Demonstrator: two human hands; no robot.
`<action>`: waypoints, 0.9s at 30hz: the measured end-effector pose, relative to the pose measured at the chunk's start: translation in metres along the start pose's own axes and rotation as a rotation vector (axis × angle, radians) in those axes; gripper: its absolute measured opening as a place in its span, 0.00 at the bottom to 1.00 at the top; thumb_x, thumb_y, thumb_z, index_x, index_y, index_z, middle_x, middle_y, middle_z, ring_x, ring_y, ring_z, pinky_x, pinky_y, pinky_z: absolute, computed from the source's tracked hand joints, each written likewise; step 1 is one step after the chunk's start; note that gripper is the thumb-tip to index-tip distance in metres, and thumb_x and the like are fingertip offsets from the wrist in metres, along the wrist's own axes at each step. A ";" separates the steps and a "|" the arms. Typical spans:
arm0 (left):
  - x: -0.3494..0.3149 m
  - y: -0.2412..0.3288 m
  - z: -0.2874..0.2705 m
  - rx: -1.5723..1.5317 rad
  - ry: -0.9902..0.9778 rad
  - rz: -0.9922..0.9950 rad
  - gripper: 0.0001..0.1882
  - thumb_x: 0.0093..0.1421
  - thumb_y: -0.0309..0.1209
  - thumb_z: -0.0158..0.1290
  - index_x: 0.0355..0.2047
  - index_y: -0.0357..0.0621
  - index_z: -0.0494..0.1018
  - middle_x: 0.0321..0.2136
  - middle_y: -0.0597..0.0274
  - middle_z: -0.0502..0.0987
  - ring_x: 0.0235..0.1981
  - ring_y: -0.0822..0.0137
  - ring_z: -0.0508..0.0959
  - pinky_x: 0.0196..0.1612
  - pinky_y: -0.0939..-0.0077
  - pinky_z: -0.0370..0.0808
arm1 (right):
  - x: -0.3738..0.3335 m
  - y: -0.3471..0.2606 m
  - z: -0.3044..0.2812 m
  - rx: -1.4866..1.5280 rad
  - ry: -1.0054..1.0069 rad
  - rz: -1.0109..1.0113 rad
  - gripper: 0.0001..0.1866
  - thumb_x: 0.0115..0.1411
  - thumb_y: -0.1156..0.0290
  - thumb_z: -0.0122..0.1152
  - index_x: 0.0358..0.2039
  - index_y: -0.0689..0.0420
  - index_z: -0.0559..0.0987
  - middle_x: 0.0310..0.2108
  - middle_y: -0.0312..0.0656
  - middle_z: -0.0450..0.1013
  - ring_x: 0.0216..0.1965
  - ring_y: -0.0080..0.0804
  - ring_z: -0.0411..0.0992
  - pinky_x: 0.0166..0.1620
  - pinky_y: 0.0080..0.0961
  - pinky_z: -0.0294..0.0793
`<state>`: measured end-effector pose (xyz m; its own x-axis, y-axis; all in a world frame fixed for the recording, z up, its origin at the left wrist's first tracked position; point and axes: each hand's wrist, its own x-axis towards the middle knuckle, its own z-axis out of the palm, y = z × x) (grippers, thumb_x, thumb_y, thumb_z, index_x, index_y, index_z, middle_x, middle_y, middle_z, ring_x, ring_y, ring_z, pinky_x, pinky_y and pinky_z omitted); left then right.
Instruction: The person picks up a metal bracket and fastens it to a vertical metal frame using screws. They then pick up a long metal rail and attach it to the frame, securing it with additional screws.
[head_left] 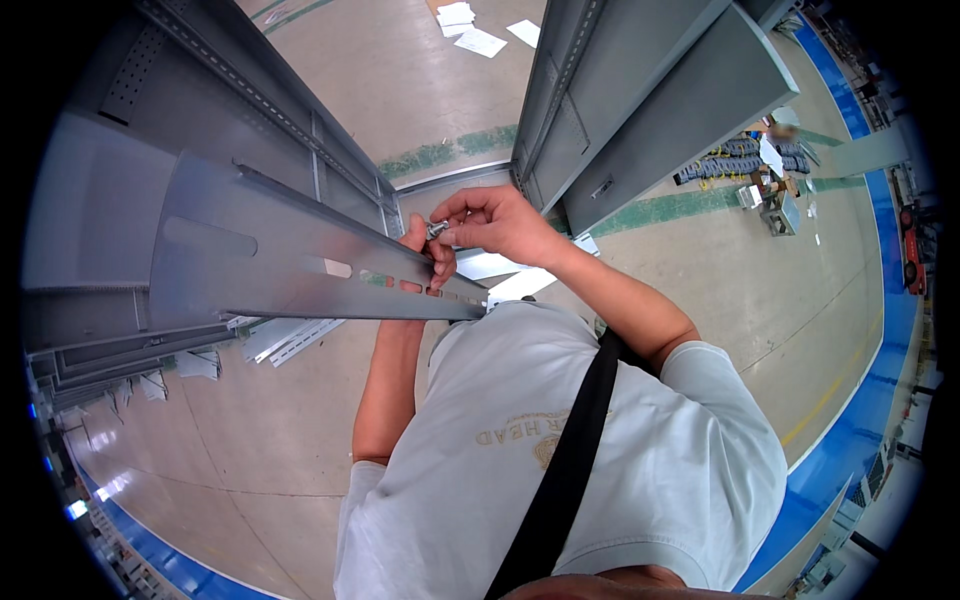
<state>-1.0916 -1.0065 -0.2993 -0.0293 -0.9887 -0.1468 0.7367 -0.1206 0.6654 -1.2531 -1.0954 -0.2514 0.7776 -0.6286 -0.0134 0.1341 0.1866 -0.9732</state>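
A small silvery metal fitting [437, 230], bolt-like in shape, sits between my two hands; its exact kind is too small to make out. My right hand [505, 222] pinches it from the right with thumb and forefinger. Around its left side curl the fingers of my left hand [440, 262], closed and partly hidden by the fitting and panel. My left forearm passes behind a long grey sheet-metal panel [290, 250] with slots and cutouts. Both hands are at the far edge of this panel, beside the frame of a tall grey cabinet [355, 165].
A grey cabinet door [690, 120] with a recessed handle stands at the right. White sheets [480, 42] lie on the floor beyond. Flat metal strips [290, 340] are at the left. Bundled parts [735, 162] and small boxes [780, 213] lie farther right.
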 end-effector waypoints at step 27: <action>0.003 -0.003 -0.013 0.016 -0.013 -0.047 0.28 0.70 0.49 0.45 0.20 0.41 0.72 0.13 0.65 0.67 0.11 0.75 0.63 0.13 0.82 0.55 | 0.001 -0.014 0.007 -0.336 0.047 -0.061 0.11 0.57 0.77 0.68 0.41 0.64 0.81 0.29 0.34 0.76 0.28 0.14 0.69 0.34 0.15 0.71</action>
<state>-1.0855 -1.0077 -0.3113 -0.0723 -0.9830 -0.1687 0.7235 -0.1681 0.6696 -1.2494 -1.0936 -0.2357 0.7443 -0.6664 0.0445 -0.0361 -0.1067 -0.9936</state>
